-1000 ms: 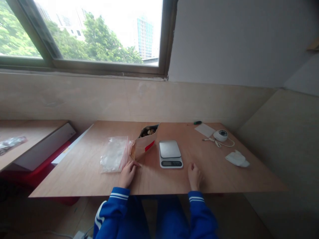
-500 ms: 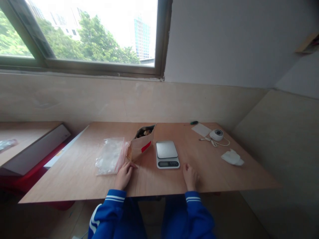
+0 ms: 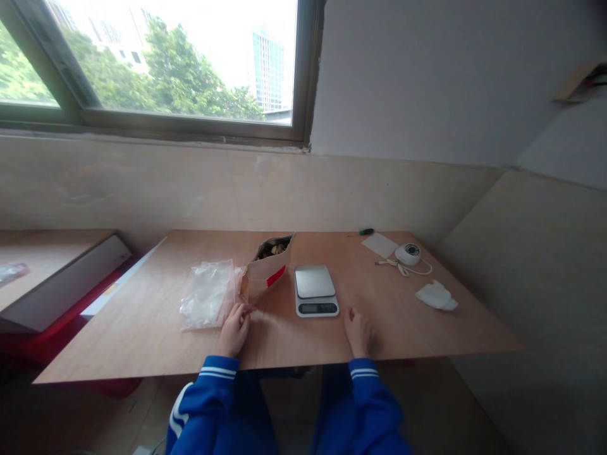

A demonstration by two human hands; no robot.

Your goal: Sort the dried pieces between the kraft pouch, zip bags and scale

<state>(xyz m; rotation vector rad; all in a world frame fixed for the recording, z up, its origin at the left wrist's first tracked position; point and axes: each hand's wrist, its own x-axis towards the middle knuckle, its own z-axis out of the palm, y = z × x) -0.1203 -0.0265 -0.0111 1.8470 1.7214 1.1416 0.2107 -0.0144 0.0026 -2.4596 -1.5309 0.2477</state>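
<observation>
My left hand (image 3: 234, 330) rests on the table with its fingers curled, beside the bottom corner of an open brown paper bag (image 3: 265, 276) with a red label. Dark and light brown pieces (image 3: 274, 249) show in the bag's mouth; their kind is unclear. Just left of that hand lies a clear plastic zip bag (image 3: 206, 296) with a red seal line. My right hand (image 3: 357, 331) sits loosely closed on the table, and no object shows in it. Between and beyond the hands stands a white digital kitchen scale (image 3: 315, 284); its steel plate is bare.
On the right are a white dome camera (image 3: 408, 254) with its cable (image 3: 420, 272), a white paper card (image 3: 379, 245), a green-handled screwdriver (image 3: 366, 232) and a crumpled white tissue (image 3: 437, 296). A second table (image 3: 52, 259) stands at left. A wall and window rise behind.
The view has shifted slightly. My left fingers have drawn in a little near the bag's corner. My right hand stays in place, and the objects have not moved on the table.
</observation>
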